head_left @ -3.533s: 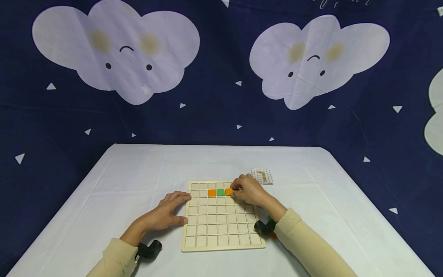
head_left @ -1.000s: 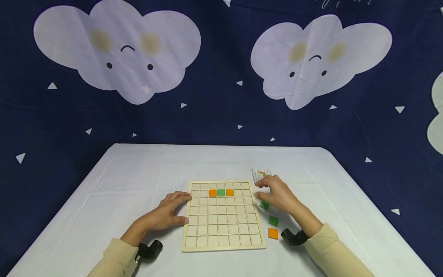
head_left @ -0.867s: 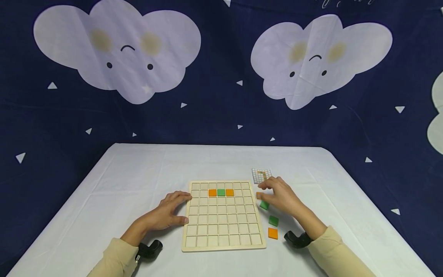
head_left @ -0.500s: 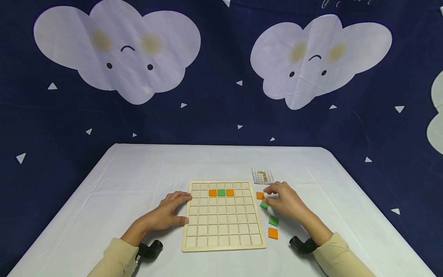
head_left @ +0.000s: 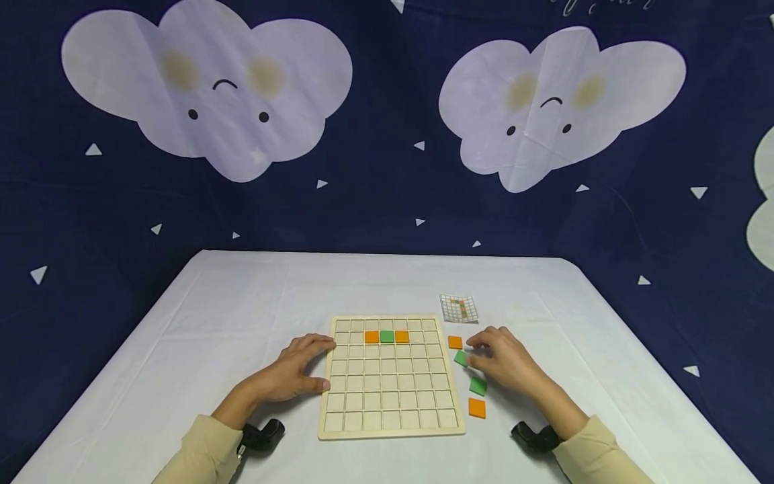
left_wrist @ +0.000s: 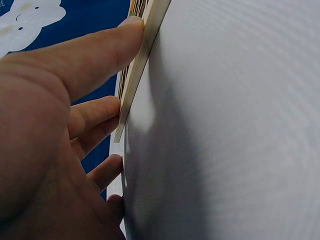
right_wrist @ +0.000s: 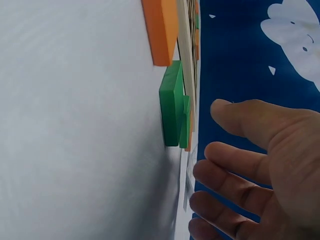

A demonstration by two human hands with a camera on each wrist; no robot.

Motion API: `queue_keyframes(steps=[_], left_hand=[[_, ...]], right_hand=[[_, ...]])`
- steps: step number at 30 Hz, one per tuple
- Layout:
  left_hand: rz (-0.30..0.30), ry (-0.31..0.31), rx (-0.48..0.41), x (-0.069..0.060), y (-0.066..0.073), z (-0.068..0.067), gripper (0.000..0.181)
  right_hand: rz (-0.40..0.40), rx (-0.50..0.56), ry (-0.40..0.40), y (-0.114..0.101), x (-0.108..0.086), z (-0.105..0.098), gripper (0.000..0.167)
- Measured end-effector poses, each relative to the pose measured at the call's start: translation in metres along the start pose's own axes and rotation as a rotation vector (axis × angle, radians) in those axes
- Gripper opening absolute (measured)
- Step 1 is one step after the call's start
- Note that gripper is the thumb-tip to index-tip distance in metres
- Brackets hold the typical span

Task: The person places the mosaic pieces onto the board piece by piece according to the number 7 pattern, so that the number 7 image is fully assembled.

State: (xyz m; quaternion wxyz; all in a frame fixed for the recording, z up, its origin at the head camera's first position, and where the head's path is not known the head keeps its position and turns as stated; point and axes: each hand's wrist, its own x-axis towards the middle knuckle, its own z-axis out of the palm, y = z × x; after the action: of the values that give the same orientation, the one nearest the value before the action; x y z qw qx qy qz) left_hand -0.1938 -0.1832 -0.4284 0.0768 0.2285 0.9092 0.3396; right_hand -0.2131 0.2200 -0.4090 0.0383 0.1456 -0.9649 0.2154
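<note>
Behind everything hangs the navy cloud-print backdrop [head_left: 363,215], and before it spreads the white tablecloth [head_left: 260,302]; on the cloth lies the pale grid board [head_left: 371,384]; the left hand [head_left: 289,372] has stayed at its left rim, fingers spread, thumb and forefinger touching the edge without grasping it; the right hand [head_left: 504,361], which some seconds ago was pressing an orange tile at the board, has drawn back to the right, fingers loosely bent, thumb and forefinger well apart, holding nothing; beyond it lies the pattern card [head_left: 459,308], now uncovered; that orange tile [head_left: 402,337] lies in its cell beside the middle green tile [head_left: 387,337] and the first orange tile [head_left: 371,337], so (as I judge it) this row of three is settled, while four pieces remain off the board: the far orange tile [head_left: 455,343], the green tile near the thumb [head_left: 461,358], the other green tile [head_left: 478,386] and the near orange tile [head_left: 477,408]; as for writing, only cut-off cursive script [head_left: 605,4] shows at the top, not readable; I find no brand or label.
</note>
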Motion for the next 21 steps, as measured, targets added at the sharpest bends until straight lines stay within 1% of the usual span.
queue_keyframes(steps=[7, 16, 21], left_hand=[[0.004, -0.002, -0.001, 0.0000, -0.0007, 0.0001, 0.069], [0.000, 0.000, -0.004, -0.0001, -0.0012, 0.0004, 0.069], [-0.004, 0.000, -0.008, -0.0003, -0.0010, 0.0004, 0.069]], right_hand=[[0.029, -0.013, -0.028, 0.0019, -0.0016, 0.0053, 0.031], [0.024, -0.033, -0.022, 0.0031, -0.0014, 0.0090, 0.029], [0.021, -0.050, -0.035, 0.0031, -0.0009, 0.0094, 0.028]])
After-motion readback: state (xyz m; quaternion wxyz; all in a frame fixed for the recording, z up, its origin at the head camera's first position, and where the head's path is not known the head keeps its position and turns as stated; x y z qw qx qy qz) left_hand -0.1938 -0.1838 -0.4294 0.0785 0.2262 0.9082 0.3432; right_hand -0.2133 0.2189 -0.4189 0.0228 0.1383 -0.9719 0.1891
